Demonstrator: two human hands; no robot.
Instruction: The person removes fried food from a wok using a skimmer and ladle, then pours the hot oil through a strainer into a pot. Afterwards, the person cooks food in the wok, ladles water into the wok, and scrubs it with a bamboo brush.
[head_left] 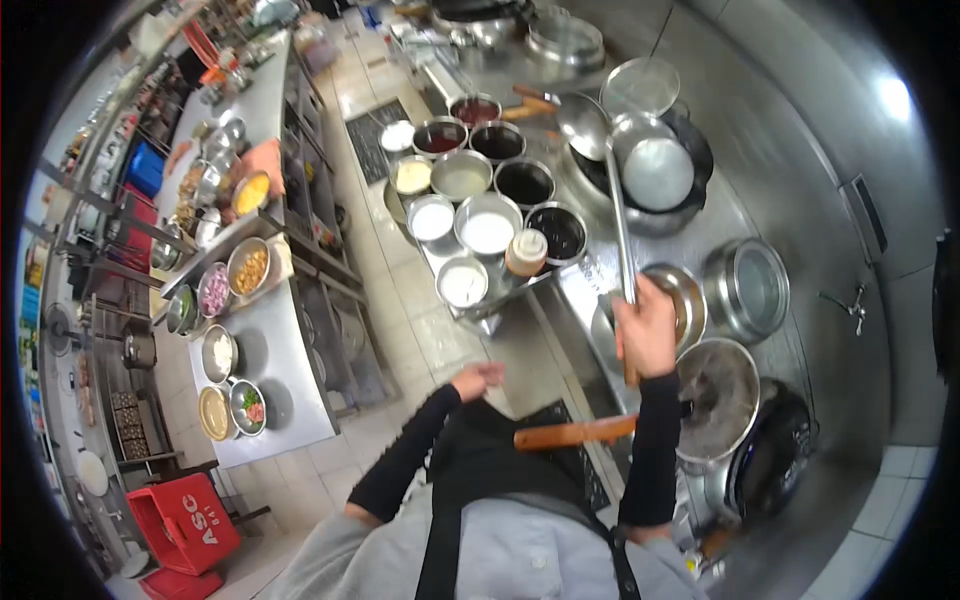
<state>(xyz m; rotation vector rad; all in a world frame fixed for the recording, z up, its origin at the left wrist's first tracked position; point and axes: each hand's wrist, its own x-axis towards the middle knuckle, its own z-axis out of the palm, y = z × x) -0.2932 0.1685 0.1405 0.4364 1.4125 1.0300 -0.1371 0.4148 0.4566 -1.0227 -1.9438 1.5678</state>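
Observation:
My right hand (645,325) is wrapped round the handle of a long metal ladle (618,215). The ladle's bowl (583,127) is over the edge of a dark wok (697,150), next to a round metal vessel (658,172). My left hand (477,381) is in front of my apron, with its fingers partly curled and nothing visible in them. A wooden handle (575,433) sticks out from the pan (717,400) on the right, below my right hand.
Seasoning pots, including a white-filled one (488,224), and a capped bottle (526,252) stand ahead. A metal pot (746,290) is at the right. Left, a steel counter (290,375) bears bowls of ingredients; a red crate (185,525) is below.

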